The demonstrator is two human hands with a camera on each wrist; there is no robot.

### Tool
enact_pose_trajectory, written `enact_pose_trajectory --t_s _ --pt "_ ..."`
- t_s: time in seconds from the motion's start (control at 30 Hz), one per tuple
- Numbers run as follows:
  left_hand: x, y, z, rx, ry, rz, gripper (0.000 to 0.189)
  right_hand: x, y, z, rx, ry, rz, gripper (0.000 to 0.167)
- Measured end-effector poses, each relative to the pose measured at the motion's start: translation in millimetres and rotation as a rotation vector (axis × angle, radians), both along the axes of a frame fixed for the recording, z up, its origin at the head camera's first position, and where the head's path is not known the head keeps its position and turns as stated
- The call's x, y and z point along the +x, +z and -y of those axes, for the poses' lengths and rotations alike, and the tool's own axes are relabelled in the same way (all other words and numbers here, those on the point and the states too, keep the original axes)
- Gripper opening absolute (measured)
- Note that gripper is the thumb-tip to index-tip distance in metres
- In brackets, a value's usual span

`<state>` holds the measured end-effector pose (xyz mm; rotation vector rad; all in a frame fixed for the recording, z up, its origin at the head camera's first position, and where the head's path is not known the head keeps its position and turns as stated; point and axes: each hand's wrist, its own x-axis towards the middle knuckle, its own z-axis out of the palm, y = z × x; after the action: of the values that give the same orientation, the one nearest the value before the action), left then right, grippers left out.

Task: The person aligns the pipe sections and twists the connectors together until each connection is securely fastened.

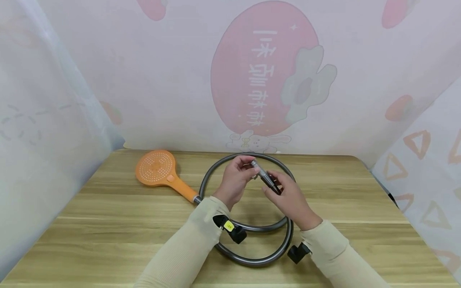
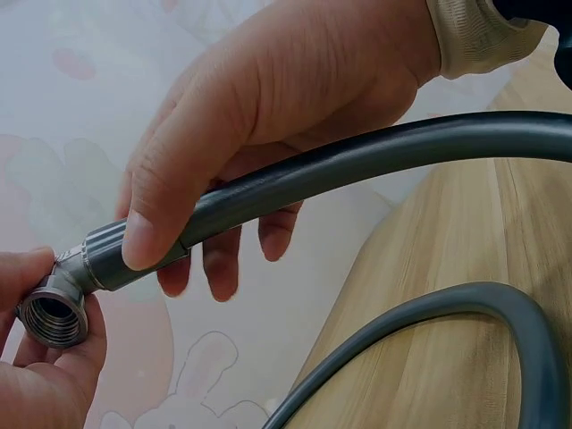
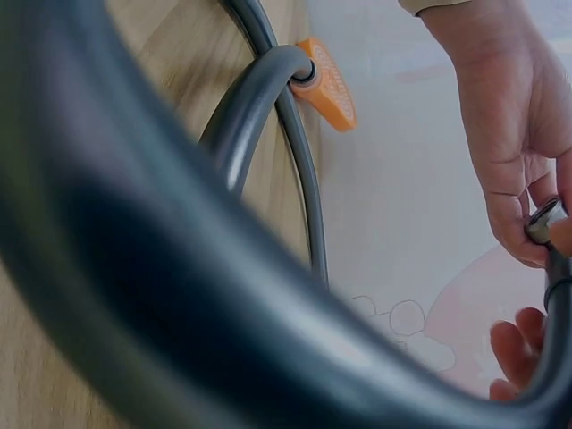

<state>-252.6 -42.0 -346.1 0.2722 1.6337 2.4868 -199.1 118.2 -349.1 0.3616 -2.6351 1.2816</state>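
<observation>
My left hand (image 1: 235, 179) pinches a silver metal elbow fitting (image 2: 79, 273) between thumb and fingers, its threaded round opening facing the camera in the left wrist view. The fitting meets the ribbed end collar of a dark grey shower hose (image 2: 322, 174). My right hand (image 1: 291, 197) grips the hose at that collar, thumb on top and fingers beneath. Both hands are raised above the table, close together. In the right wrist view the near part of the hose hides much, with only some fingertips of the right hand (image 3: 516, 351) showing beside it.
From the hands the hose runs in wide loops over the wooden table (image 1: 119, 240). Its other end joins an orange shower head (image 1: 156, 168) lying face up at the back left. A printed cloth (image 1: 173, 80) hangs behind the table's far edge.
</observation>
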Motion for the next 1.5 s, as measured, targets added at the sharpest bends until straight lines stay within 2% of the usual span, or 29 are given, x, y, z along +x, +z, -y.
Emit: enact_pose_trajectory --t_s 0.17,0.4,0.6,0.9,1.5 --pt "1.7 0.6 1.0 0.000 0.016 -0.006 0.024 1.8 -1.2 3.1 0.029 -0.019 -0.067 0.046" --pt "1.8 1.2 1.7 0.002 0.018 -0.014 0.027 4.2 0.1 4.5 0.055 -0.059 -0.094 0.040" --pt "2.0 2.2 1.3 0.004 0.021 -0.007 0.025 4.9 1.3 3.8 0.082 -0.055 -0.127 0.037" --pt "1.0 1.4 1.4 0.004 0.018 -0.024 0.025 5.3 1.8 3.4 0.093 -0.050 -0.145 0.036" --pt "0.8 0.9 3.0 -0.005 0.015 0.001 0.025 3.5 4.5 3.0 0.133 -0.006 -0.146 0.035"
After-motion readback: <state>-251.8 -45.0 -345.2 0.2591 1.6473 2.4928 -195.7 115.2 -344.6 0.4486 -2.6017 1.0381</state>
